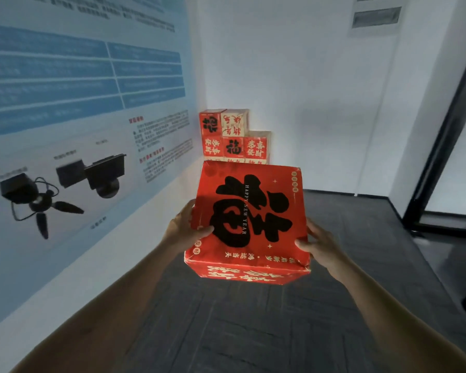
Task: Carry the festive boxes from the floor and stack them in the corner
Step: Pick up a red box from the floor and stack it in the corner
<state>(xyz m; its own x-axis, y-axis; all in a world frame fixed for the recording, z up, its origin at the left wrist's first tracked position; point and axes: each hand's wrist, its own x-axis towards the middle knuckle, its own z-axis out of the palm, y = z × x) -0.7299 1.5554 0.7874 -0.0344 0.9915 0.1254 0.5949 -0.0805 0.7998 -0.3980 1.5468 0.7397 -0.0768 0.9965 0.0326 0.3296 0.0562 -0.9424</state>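
Red festive box (249, 222), frame centre, held off floor between both palms: two-sided clamp keeps it level for carrying. Left hand (184, 227) grips left wall, thumb on top face; right hand (319, 244) grips right wall, thumb likewise. Stack of boxes (234, 137) waits in corner, above centre, well apart.

Dark grey plank floor (253, 332) with one pile on it

The stack of festive boxes (234, 135) sits right back in the corner (199, 90), red and cream, stepped higher on the left. Bottom row's hidden, so you can't see where it meets the floor.
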